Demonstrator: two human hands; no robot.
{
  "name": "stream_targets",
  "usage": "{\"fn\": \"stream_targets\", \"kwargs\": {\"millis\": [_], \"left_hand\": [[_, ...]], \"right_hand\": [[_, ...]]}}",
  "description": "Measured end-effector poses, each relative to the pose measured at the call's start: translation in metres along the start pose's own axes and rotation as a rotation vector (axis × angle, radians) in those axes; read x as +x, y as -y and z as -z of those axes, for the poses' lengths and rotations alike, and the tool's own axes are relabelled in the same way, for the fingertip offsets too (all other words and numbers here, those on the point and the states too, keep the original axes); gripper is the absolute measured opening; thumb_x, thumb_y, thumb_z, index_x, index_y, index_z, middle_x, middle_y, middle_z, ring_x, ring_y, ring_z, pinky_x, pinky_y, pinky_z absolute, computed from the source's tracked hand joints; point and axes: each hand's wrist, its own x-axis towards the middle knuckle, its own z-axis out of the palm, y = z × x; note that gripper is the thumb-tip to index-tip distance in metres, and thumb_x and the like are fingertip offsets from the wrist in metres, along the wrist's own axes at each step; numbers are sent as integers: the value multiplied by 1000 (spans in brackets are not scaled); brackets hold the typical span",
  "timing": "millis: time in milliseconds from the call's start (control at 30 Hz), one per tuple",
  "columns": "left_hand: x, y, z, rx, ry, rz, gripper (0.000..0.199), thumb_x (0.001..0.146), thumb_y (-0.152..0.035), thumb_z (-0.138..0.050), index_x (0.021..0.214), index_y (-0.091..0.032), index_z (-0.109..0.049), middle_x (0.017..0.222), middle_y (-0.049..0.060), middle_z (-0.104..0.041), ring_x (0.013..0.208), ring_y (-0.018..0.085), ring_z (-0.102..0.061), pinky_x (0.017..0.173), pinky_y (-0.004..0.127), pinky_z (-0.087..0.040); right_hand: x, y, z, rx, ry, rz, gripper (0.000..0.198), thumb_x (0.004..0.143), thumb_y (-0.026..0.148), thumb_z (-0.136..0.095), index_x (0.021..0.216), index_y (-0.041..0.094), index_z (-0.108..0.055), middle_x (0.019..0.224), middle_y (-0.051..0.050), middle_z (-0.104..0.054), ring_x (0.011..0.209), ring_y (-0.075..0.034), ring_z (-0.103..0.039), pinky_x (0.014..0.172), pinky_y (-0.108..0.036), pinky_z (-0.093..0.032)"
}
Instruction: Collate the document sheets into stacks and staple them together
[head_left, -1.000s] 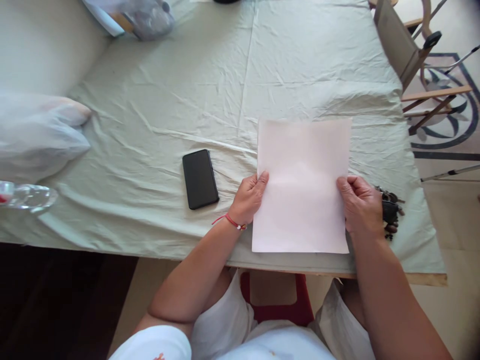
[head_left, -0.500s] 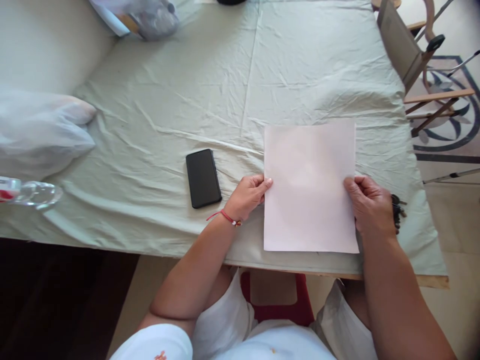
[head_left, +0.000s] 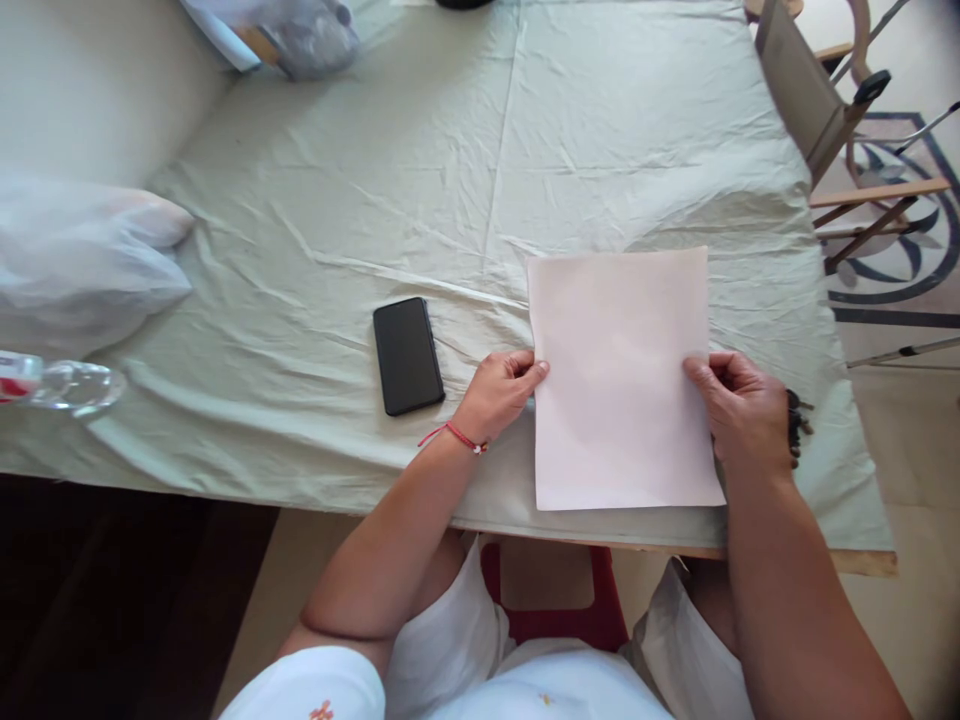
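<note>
A blank white sheet of paper [head_left: 624,400] spans the space between my hands, near the front edge of the table. My left hand [head_left: 501,392] pinches its left edge, thumb on top and fingers curled beneath. On the opposite edge, my right hand [head_left: 742,405] grips the paper the same way. A black smartphone [head_left: 409,356] lies screen up on the cloth, left of my left hand. Just beyond my right wrist is a small dark bunch of what look like keys [head_left: 799,425], partly hidden by the hand.
A wrinkled pale green cloth [head_left: 315,200] covers the table. To the left are a white plastic bag [head_left: 82,265] and a clear bottle [head_left: 79,386] on its side. Another plastic bag [head_left: 315,40] sits at the back left. A folding chair [head_left: 802,90] stands off the right side.
The paper has tilted slightly, its top edge a little lower and its bottom edge shifted slightly right. Both hands keep their hold; the left has moved slightly right.
</note>
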Motion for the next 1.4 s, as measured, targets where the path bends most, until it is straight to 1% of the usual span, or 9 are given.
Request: {"fn": "stream_targets", "kwargs": {"millis": [200,433,667,833,1000,1067,1167,1233,1400], "left_hand": [[1,3,1,89,-34,2,41,86,-50,-54,64,-16,-46,64,-1,-34,63,10,-30,60,28,-23],[0,3,-1,120,-74,-27,41,89,-46,-55,62,-16,-47,63,-1,-35,63,11,-32,60,27,-25],[1,3,-2,123,-109,-58,38,90,-42,-56,63,-16,-52,62,0,-42,63,12,-37,59,26,-30],[1,3,-3,111,-106,-49,38,89,-41,-57,62,-16,-49,63,1,-45,66,13,-41,62,25,-34],[1,3,-5,108,-116,-45,38,89,-43,-57,62,-16,-49,62,1,-45,66,13,-41,61,25,-35],[1,3,-5,105,-116,-49,38,89,-43,-57,63,-16,-51,62,1,-45,65,13,-41,61,25,-34],[2,4,-7,96,-108,-39,37,88,-44,-58,65,-15,-55,62,0,-45,63,12,-38,59,25,-32],[2,4,-8,46,-91,-23,37,87,-46,-59,67,-15,-57,64,1,-46,63,11,-38,58,24,-31],[1,0,-12,-137,-88,37,34,79,-41,-64,61,-15,-54,60,0,-44,60,10,-37,55,24,-30]], "right_hand": [[1,3,-3,92,-110,-57,32,71,43,-87,79,20,-67,69,5,-62,58,-9,-51,54,-23,-39],[-5,6,0,-66,-145,46,31,78,49,-83,76,20,-70,65,3,-64,55,-11,-51,54,-26,-38],[-13,19,-1,-337,-202,277,25,92,47,-69,93,23,-77,72,0,-69,63,-16,-60,67,-31,-46],[-19,23,1,-373,-219,304,26,96,45,-65,112,27,-75,81,-2,-72,68,-19,-63,75,-36,-51],[-16,26,6,-365,-210,410,14,94,40,-67,97,28,-73,120,-7,-71,116,-29,-62,92,-45,-53],[-14,27,8,-214,-176,428,10,90,37,-72,93,27,-72,128,-6,-67,126,-28,-58,101,-48,-51],[-10,28,13,201,9,241,17,86,41,-76,93,27,-70,115,-4,-72,111,-24,-68,93,-42,-55],[-8,28,17,402,186,31,31,90,55,-67,109,30,-70,106,-4,-75,93,-23,-72,80,-40,-58],[-6,31,24,507,532,-312,70,91,77,-46,142,30,-58,125,-12,-74,59,-17,-66,53,-34,-55]]}}
